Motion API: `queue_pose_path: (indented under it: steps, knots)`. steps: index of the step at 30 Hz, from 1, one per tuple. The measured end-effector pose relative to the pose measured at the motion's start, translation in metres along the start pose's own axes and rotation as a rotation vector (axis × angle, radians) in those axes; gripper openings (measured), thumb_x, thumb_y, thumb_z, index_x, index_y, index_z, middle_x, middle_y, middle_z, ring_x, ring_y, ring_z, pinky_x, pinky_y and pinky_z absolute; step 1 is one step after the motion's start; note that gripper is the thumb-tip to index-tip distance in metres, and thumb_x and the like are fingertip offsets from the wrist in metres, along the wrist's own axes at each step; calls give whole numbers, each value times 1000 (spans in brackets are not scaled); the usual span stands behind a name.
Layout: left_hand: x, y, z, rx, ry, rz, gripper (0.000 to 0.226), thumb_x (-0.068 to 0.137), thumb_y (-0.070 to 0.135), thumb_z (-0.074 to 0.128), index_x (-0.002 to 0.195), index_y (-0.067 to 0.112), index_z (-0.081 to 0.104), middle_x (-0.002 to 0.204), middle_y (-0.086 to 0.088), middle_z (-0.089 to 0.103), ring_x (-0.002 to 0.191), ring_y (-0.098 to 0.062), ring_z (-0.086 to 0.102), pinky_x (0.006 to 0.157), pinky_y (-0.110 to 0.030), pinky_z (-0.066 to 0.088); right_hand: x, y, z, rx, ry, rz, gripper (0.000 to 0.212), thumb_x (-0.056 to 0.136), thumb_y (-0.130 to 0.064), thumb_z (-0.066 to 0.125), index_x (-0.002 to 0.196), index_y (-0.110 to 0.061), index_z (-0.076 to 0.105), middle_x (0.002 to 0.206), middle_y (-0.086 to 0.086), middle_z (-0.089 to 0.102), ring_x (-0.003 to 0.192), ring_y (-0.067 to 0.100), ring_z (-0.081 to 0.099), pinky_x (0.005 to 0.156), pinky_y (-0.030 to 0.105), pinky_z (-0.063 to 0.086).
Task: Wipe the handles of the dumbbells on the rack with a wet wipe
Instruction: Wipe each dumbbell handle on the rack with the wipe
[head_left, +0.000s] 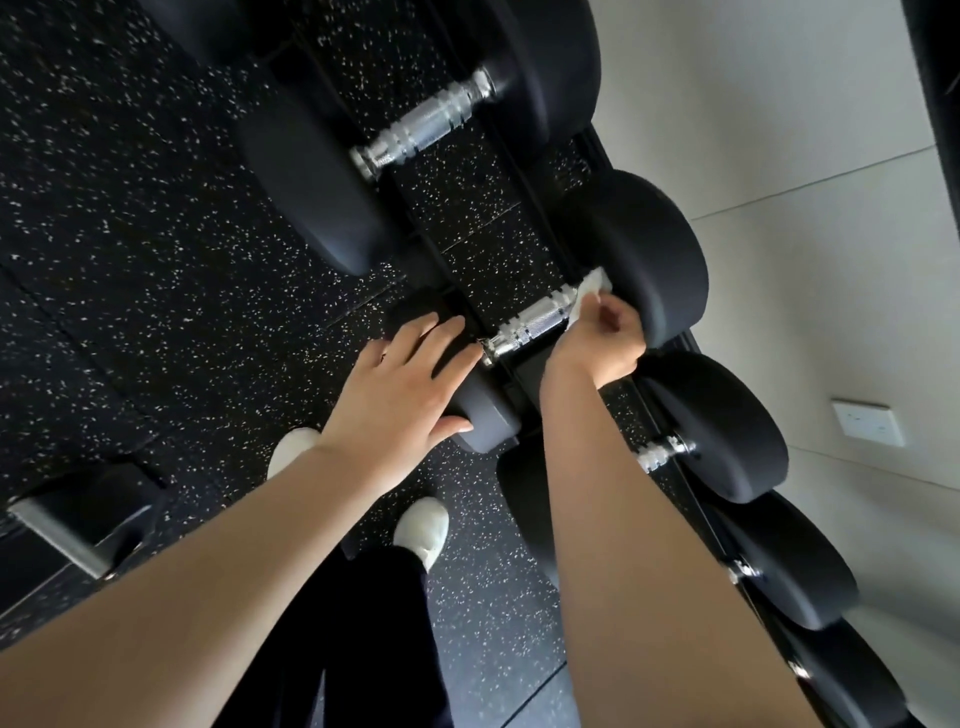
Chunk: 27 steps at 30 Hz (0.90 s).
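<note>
Fingers (609, 313) pinching wipe (591, 287) at handle (530, 325), dumbbells (737, 426) alongside

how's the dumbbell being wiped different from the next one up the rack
The wiped dumbbell has a wet wipe held on its handle by the right hand; the far dumbbell has a bare handle. The left hand rests on the wiped dumbbell's near head; nothing touches the far dumbbell. Both have knurled chrome handles and black heads.
</note>
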<state>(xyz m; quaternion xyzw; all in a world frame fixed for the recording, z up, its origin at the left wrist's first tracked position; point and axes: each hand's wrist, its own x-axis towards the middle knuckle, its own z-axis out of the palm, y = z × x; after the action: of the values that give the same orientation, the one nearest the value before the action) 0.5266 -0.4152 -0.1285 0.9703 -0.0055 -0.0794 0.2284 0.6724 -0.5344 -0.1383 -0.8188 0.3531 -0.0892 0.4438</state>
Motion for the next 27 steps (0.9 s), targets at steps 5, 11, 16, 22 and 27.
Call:
queue_pose_path:
  steps: [5,11,16,22,27]
  knots:
    - [1,-2,-1,-2,-1,12,70,71,47,71,130,13,53,137,-13,48,125,-34,43,76,-47,51,0,0,-6,-94,-105,-46,14,82,-7,68,76,-19,64,90,5,70,75,9,60,55,5,44]
    - [2,-2,-3,-10,-2,2,71,67,46,75,127,14,54,135,-12,50,123,-33,46,73,-46,51,-24,23,-17,-287,-409,-195,14,79,-6,71,78,-19,66,92,5,68,78,12,61,63,8,45]
    - [2,-3,-1,-16,-4,-5,74,65,46,79,127,15,53,135,-11,50,123,-32,45,72,-46,51,-34,43,-27,-359,-558,-218,6,76,-11,75,80,-11,71,84,2,69,71,7,59,65,12,46]
    - [1,-2,0,-4,6,0,73,69,47,75,130,15,51,137,-11,47,124,-32,43,73,-47,51,-27,42,-35,-379,-638,-158,7,76,-10,75,78,-13,70,69,-10,63,62,-1,58,57,4,43]
    - [2,-1,-1,16,2,0,70,71,49,70,129,15,51,137,-11,47,125,-32,43,72,-47,51,-24,48,-38,-380,-632,-111,10,77,-7,74,75,-15,68,68,-7,64,63,6,60,65,15,48]
